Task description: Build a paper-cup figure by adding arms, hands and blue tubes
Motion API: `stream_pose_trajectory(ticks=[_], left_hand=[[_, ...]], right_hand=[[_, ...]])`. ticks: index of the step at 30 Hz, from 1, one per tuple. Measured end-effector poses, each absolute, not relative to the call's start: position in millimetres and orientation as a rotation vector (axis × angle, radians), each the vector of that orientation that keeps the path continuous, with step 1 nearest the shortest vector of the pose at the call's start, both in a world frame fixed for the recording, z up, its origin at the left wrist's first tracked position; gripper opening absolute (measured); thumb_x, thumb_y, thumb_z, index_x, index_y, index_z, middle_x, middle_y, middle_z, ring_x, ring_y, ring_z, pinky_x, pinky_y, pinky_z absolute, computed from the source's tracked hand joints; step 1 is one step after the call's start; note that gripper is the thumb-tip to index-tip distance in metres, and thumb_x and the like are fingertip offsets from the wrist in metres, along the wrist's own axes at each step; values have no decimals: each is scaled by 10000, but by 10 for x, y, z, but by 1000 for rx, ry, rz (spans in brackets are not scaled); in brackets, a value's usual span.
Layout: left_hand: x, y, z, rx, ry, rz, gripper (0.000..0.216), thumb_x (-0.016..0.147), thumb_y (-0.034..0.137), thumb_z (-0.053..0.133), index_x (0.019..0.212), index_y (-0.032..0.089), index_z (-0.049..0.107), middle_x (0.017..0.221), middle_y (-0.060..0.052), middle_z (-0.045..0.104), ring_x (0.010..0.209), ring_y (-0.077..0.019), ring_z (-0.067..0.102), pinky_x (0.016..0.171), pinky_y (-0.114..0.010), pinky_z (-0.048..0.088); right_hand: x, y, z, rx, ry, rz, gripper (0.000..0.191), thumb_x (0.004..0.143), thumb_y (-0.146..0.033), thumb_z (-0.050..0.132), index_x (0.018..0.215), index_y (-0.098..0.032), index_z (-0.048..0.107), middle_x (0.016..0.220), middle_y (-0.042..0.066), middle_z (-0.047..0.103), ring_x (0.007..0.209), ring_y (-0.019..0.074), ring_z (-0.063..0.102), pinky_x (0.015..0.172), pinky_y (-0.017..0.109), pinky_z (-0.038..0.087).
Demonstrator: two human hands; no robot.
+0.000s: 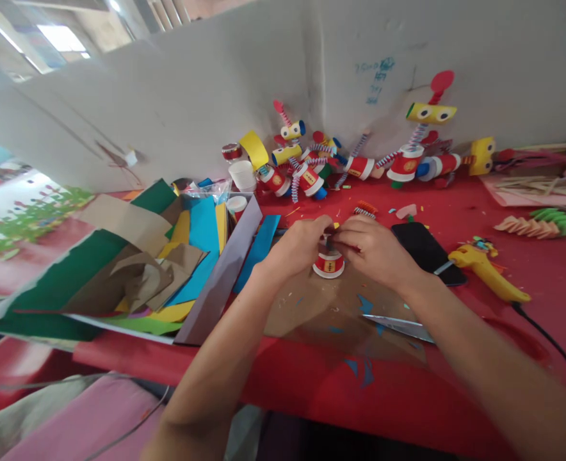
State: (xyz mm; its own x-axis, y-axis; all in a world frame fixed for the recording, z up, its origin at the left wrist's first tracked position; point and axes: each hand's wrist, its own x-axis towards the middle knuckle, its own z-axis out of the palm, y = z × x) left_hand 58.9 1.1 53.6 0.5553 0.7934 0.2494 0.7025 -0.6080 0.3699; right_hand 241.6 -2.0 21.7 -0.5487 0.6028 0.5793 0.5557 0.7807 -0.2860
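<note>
Open box [218,282]: filled the left of the frame, its lavender wall slanting toward the centre, with coloured and brown paper pieces inside.
Left hand [302,242]: sat near the centre of the frame, fingers curled in and thumb side toward the other hand, just above the cup; whether it gripped anything could not be told.
Red cup, handling [328,266]: probably very light, with thin walls that were springy but easy to dent; the rim looked the stiffest place to take hold, with a gentle pinch, and the smooth side might have slid a little.
Red cup, place and look: stood at the centre of the frame, over brown cardboard [292,314], wide white rim down, red sides with a gold patch facing the viewer; its top was partly hidden by fingers.
Right hand [372,246]: right of centre, fingers bent inward at the cup's top, meeting the other fingertips; what they pinched, if anything, was hidden.
Metal blade [398,325]: lay lower right of centre, partly behind the right forearm.
Yellow glue gun [487,269]: lay at the right of the frame, its nozzle by a black phone [417,246].
</note>
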Motion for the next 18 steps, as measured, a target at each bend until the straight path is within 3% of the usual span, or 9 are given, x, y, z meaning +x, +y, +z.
stream_pose_trajectory(ticks=[6,12,18], left_hand=[[514,-57,405,2413,1277,965,241,780,-7,535,766,172,698,865,-42,744,878,-181,670,822,-300,496],[519,-103,248,2280,1346,1034,270,751,-15,565,786,195,732,848,-21,769,828,-167,701,807,-285,510],[507,-135,168,2278,1322,1097,282,752,-31,525,794,186,700,867,-24,760,845,-167,683,829,-302,493]], right_hand=[[2437,-45,184,-871,-2239,150,208,912,-155,538,941,-174,743,931,77,754,884,226,664,799,388,543],[2403,-57,89,-859,-2230,103,225,903,-112,534,959,-197,735,966,62,752,909,221,666,847,416,539],[2326,-112,145,-881,-2277,11,234,869,-41,513,875,-134,727,912,108,735,889,238,658,832,407,536]])
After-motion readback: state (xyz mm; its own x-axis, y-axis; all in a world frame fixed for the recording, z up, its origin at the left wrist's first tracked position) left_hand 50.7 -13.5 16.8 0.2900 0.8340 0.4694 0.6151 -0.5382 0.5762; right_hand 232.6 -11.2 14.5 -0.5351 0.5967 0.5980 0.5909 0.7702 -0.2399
